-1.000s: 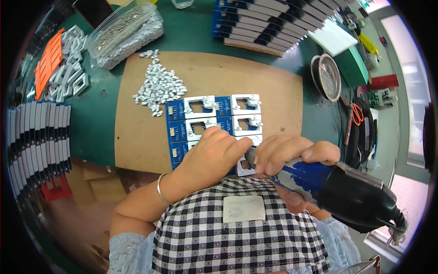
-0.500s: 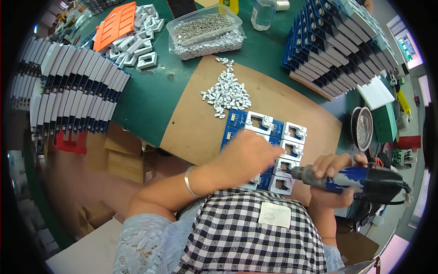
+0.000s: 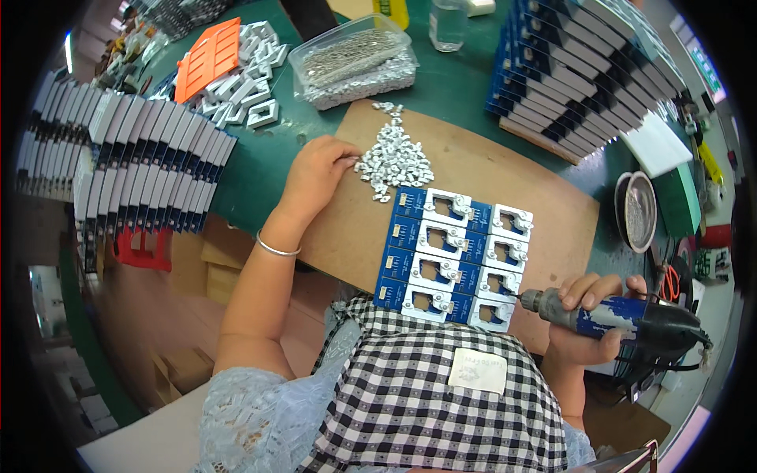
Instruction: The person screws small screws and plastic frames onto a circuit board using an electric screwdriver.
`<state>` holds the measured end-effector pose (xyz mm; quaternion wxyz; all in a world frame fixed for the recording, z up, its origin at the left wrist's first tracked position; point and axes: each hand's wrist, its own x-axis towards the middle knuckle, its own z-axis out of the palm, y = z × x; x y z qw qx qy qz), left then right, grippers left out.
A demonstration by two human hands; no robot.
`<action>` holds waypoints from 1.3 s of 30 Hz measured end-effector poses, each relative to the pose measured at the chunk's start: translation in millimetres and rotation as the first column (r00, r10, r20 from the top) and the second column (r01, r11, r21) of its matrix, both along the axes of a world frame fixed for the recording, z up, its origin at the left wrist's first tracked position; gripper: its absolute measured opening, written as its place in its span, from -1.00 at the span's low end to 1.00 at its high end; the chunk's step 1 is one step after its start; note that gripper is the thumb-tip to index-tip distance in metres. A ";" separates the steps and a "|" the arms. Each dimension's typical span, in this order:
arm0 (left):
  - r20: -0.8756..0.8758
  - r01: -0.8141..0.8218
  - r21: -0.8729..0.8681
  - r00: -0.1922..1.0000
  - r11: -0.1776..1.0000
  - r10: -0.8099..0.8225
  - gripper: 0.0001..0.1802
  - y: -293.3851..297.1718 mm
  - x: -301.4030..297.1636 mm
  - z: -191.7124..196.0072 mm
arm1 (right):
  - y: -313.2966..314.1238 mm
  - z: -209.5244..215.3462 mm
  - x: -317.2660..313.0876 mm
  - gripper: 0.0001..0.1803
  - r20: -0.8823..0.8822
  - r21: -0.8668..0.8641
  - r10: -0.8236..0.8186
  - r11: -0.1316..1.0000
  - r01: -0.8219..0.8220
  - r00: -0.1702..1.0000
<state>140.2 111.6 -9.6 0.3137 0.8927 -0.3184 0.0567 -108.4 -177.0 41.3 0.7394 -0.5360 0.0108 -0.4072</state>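
My left hand (image 3: 318, 175) is at the left side of a pile of small white plastic parts (image 3: 394, 162). Its fingertips are pinched together at the pile's edge; whatever they may hold is too small to make out. My right hand (image 3: 587, 315) grips a blue and black electric screwdriver (image 3: 623, 317), its tip pointing left beside the boards. In front of me lies a blue circuit board panel (image 3: 400, 260) with white plastic frames (image 3: 435, 272) set on it in two columns. Small white pieces and screws sit on the frames.
A brown board (image 3: 544, 185) lies under the work on the green table (image 3: 260, 177). Behind stand a clear tub of screws (image 3: 355, 59), loose white frames (image 3: 264, 114) and an orange tray (image 3: 209, 59). Stacked boards rise at left (image 3: 150, 158) and right (image 3: 568, 79); a metal bowl (image 3: 640, 213) sits right.
My left hand has moved from over the panel to the pile at the far left, uncovering the frames. The screwdriver in my right hand has shifted slightly right, away from the frames.
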 end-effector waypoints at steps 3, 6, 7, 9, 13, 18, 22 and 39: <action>0.061 -0.061 -0.064 0.996 0.996 0.065 -0.88 -3.2 3.6 -0.6 | -3.8 4.8 2.7 -0.19 0.015 0.040 0.014 0.999 -0.015 1.000; -0.229 -0.195 -0.174 0.961 0.965 0.153 -0.87 -15.4 -37.9 28.9 | -3.9 11.4 2.6 -0.21 0.028 0.010 0.099 0.995 -0.099 0.995; -0.249 -0.084 -0.163 0.968 0.983 0.041 -0.87 -31.3 -55.3 41.6 | -7.5 15.1 -1.9 -0.20 0.024 -0.004 0.094 0.996 -0.094 0.995; -0.235 0.184 -0.213 0.944 0.960 -0.233 -0.85 -60.5 -86.9 44.9 | -11.7 17.3 -10.0 -0.20 0.020 0.007 0.058 0.998 -0.058 0.998; -0.131 0.545 -0.156 0.815 0.824 -0.564 -0.79 -116.1 -121.0 42.2 | -15.0 22.6 -21.8 -0.20 -0.123 0.087 -0.007 0.996 0.018 0.992; -0.021 0.607 -0.064 0.793 0.792 -0.609 -0.79 -144.6 -133.8 35.8 | -21.5 21.0 -41.1 -0.22 -0.126 0.066 -0.036 0.997 0.044 0.991; 0.006 0.581 -0.021 0.814 0.814 -0.581 -0.81 -144.5 -132.1 25.8 | -27.5 10.8 -45.7 -0.24 -0.081 0.103 -0.030 0.994 0.038 0.996; 0.088 0.660 -0.021 0.749 0.751 -0.656 -0.77 -148.9 -130.5 22.9 | -19.3 21.3 -27.9 -0.25 -0.138 0.162 0.062 0.986 -0.039 0.989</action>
